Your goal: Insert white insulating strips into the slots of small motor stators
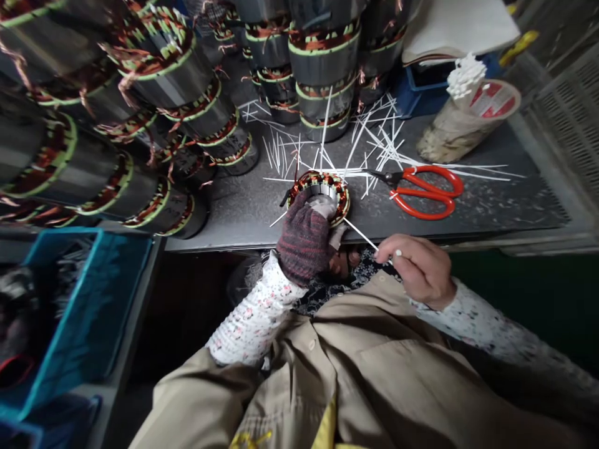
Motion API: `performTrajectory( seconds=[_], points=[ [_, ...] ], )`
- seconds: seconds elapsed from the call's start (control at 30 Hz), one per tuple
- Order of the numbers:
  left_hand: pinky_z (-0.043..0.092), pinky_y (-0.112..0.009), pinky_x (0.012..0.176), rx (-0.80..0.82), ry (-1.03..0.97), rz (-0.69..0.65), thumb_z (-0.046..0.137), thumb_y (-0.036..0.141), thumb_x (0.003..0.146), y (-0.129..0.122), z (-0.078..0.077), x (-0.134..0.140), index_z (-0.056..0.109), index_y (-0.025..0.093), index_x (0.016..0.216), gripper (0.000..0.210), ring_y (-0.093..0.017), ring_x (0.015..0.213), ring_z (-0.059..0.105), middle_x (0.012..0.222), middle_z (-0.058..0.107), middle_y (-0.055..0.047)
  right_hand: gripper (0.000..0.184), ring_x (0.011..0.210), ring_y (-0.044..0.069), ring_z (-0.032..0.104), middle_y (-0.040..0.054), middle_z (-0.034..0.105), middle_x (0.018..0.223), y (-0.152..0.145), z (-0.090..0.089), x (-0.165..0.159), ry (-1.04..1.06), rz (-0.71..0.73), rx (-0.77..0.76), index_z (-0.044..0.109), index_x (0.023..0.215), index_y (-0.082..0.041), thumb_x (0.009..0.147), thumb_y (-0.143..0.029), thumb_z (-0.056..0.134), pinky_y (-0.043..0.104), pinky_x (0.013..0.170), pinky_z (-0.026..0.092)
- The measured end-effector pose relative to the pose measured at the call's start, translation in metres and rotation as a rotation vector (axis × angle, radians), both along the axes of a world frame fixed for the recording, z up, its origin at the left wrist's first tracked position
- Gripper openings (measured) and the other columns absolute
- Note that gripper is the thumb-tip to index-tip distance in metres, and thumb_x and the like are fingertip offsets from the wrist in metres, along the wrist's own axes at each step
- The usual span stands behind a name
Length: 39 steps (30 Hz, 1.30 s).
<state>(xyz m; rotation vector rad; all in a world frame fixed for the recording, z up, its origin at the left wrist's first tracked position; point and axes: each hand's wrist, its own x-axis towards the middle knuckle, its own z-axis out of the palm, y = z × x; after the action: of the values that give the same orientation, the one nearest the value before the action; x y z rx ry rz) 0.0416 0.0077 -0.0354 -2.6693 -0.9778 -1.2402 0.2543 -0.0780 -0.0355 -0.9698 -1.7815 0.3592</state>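
Stator stacks are crowding the bench toward its left and far edges. At its near edge, the gloved left hand is gripping a stator; the bare right hand is pinching a stick reaching the stator's rim. Scissors are lying to the right.

Nothing was clearly readable. Red label inside the tube carried pale marks, too small to make out. Dark scrawl on a metal cylinder, left side: illegible. Couldn't tell whether yellow stitching on the coat formed letters.
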Motion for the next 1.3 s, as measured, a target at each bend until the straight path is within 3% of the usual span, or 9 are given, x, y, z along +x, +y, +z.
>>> performTrajectory(
  seconds=[0.17,0.27,0.43,0.53,0.63,0.77,0.93,1.13,1.3],
  points=[
    [0.045,-0.054,0.126,-0.092,0.018,0.004,0.069,0.026,0.096,-0.002,0.002,-0.001,0.034,0.016,0.155,0.07,-0.03,0.142,0.056,0.142,0.064,-0.017,0.031,0.063,0.016,0.066,0.0014,0.072,0.072,0.019,0.002,-0.003,0.088,-0.009,-0.197,0.064,0.077,-0.024,0.102,-0.028,0.047,0.031,0.063,0.052],
    [0.049,-0.054,0.122,-0.129,-0.071,-0.003,0.067,0.03,0.099,-0.002,-0.005,0.0,0.035,0.02,0.156,0.066,-0.03,0.138,0.06,0.144,0.062,-0.017,0.031,0.071,0.016,0.07,0.0028,0.075,0.078,0.041,-0.002,-0.018,0.241,-0.022,-0.286,0.068,0.077,-0.023,0.101,-0.037,0.054,0.031,0.068,0.055],
    [0.064,-0.033,0.101,-0.462,-0.392,-0.123,0.05,0.029,0.108,-0.002,-0.012,0.006,0.035,0.03,0.157,0.051,-0.016,0.118,0.074,0.145,0.063,-0.012,0.023,0.054,0.012,0.06,-0.0001,0.071,0.066,0.056,-0.003,-0.032,0.361,-0.102,-0.441,0.07,0.077,-0.021,0.091,-0.039,0.069,0.026,0.054,0.048],
    [0.06,-0.038,0.107,-0.381,-0.379,-0.1,0.061,0.027,0.103,0.001,-0.007,0.008,0.062,0.025,0.133,0.029,-0.018,0.118,0.072,0.126,0.073,-0.007,0.022,0.056,0.012,0.06,0.0007,0.072,0.07,0.051,0.003,-0.029,0.328,-0.098,-0.457,0.071,0.081,-0.021,0.094,-0.037,0.063,0.027,0.055,0.047],
    [0.056,-0.041,0.11,-0.268,-0.37,-0.108,0.068,0.019,0.098,0.003,-0.001,0.008,0.071,0.023,0.11,0.013,-0.017,0.109,0.074,0.109,0.078,-0.003,0.026,0.064,0.015,0.062,0.0023,0.071,0.074,0.047,0.01,-0.025,0.262,-0.053,-0.43,0.068,0.078,-0.022,0.096,-0.037,0.059,0.029,0.06,0.048],
    [0.056,-0.04,0.109,-0.247,-0.358,-0.112,0.069,0.018,0.098,0.004,0.001,0.006,0.072,0.022,0.11,0.013,-0.016,0.104,0.075,0.106,0.08,-0.002,0.025,0.064,0.016,0.059,0.002,0.067,0.069,0.055,0.011,-0.025,0.15,-0.061,-0.38,0.063,0.071,-0.022,0.092,-0.034,0.058,0.031,0.063,0.045],
    [0.058,-0.042,0.109,-0.224,-0.261,-0.091,0.067,0.023,0.1,0.005,0.001,0.005,0.07,0.022,0.112,0.012,-0.017,0.106,0.076,0.109,0.08,-0.003,0.024,0.054,0.013,0.047,-0.0023,0.054,0.055,0.073,0.001,-0.025,0.057,-0.126,-0.449,0.058,0.065,-0.022,0.085,-0.034,0.06,0.029,0.055,0.035],
    [0.053,-0.048,0.117,-0.255,-0.21,-0.019,0.063,0.026,0.101,0.003,-0.002,0.004,0.071,0.028,0.113,0.014,-0.018,0.11,0.075,0.107,0.081,-0.001,0.028,0.06,0.016,0.053,0.0005,0.06,0.063,0.063,0.012,-0.022,0.137,-0.067,-0.387,0.059,0.067,-0.024,0.09,-0.039,0.062,0.03,0.058,0.041],
    [0.052,-0.044,0.117,-0.231,-0.186,-0.04,0.062,0.025,0.102,0.003,-0.002,0.003,0.071,0.025,0.117,0.018,-0.017,0.111,0.074,0.111,0.08,-0.002,0.028,0.058,0.015,0.051,0.0001,0.058,0.061,0.062,0.011,-0.025,-0.013,-0.12,-0.355,0.058,0.066,-0.023,0.09,-0.035,0.061,0.03,0.058,0.037]
  ],
)
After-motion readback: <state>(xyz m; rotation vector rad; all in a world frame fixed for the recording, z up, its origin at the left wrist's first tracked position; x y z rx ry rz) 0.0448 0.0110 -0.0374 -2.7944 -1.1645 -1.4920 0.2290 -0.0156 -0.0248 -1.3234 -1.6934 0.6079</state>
